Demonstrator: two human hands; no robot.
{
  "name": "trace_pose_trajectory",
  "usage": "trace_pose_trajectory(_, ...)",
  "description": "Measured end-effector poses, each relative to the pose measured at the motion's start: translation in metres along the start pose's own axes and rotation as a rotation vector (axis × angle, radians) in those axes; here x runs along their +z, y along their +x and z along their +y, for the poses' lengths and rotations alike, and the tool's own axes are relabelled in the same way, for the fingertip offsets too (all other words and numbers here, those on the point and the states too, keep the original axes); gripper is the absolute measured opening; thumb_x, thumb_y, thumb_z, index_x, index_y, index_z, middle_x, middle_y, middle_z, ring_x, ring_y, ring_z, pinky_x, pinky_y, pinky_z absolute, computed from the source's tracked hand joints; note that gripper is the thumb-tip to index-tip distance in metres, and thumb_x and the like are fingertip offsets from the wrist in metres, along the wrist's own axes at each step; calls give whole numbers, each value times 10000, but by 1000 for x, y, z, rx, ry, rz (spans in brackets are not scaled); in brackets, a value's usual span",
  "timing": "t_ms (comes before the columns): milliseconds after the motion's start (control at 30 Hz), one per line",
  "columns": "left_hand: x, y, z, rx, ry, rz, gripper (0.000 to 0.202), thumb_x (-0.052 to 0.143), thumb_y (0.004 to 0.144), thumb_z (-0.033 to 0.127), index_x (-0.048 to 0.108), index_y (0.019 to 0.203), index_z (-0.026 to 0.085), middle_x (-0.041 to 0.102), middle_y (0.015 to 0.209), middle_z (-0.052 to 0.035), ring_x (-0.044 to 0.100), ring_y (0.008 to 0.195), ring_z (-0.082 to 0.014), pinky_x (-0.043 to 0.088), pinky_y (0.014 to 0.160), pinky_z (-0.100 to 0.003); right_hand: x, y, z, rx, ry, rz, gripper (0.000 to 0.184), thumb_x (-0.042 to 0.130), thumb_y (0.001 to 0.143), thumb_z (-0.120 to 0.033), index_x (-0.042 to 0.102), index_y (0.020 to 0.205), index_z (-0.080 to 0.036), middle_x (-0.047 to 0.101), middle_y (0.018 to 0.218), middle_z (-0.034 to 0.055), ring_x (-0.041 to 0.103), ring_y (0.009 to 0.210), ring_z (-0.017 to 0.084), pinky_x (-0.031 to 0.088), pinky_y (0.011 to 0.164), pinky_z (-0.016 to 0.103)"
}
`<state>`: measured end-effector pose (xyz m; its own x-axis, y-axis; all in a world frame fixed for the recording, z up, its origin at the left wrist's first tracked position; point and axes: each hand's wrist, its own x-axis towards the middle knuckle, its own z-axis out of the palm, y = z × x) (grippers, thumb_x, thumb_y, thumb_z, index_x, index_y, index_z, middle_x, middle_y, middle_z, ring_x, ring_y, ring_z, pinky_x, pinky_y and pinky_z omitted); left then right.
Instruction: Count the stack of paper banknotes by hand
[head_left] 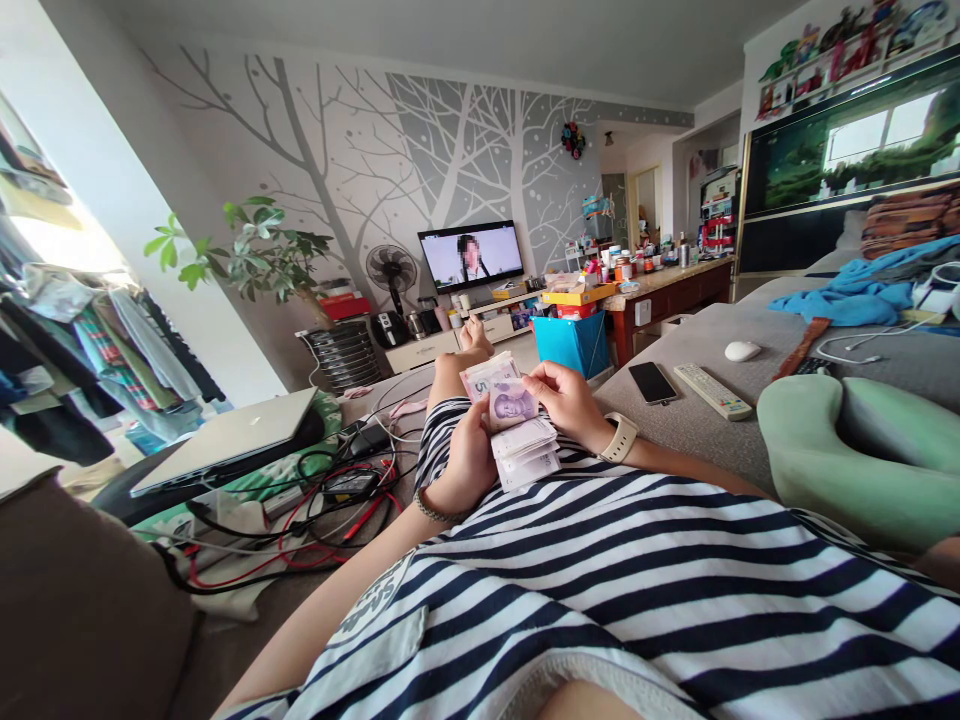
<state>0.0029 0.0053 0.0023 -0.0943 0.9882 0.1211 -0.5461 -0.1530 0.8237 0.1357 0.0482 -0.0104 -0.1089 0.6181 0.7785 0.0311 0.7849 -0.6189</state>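
A stack of banknotes (514,403) is held over my lap, its top note purple with a printed portrait and a 5 at the corner. My left hand (466,455) is closed round the stack's near left side, with the thumb on top. At the upper right edge of the notes, my right hand (562,395) pinches with thumb and forefinger. The near ends of several notes (527,450) fold down toward my striped clothing (600,520). A bracelet is on my left wrist, and a watch (621,438) with a pale strap is on my right.
Right of me on the grey couch lie a phone (652,383), a remote control (712,391), a white mouse (742,351) and a green neck pillow (840,450). To the left are a laptop (232,435) and tangled cables (352,490). A television (471,256) stands ahead.
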Motion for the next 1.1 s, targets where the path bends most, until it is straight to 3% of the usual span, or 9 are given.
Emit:
trace_pose_trajectory(433,5,-3,3,-25,31,15,139,522,762,198,649,747,143,695,657,-52,697,880,-261,556,797,-357,1,-1,-1,-19,19,-47,359,454,910,-504,535,771,-182,476,649,-8,427,603,126,329,544,235)
trace_pose_trajectory(633,2,-1,1,-19,28,1,150,530,765,208,666,785,148,723,747,-66,693,914,-273,553,819,-377,1,-1,-2,-6,43,-43,390,460,899,-543,529,749,-189,479,632,-7,438,592,129,333,536,239)
trace_pose_trajectory(833,-1,0,1,-39,-13,-63,230,546,781,232,673,956,152,736,856,-78,691,926,-270,556,810,-388,1,-1,-1,79,147,-96,484,370,905,-622,539,771,-189,514,536,-15,487,495,126,377,530,249)
trace_pose_trajectory(1100,-2,-4,4,-41,7,-71,215,574,746,175,660,938,127,727,791,-59,704,793,-220,554,746,-317,0,2,8,115,-132,36,383,601,805,-527,489,677,-184,525,571,-20,465,539,114,334,528,234)
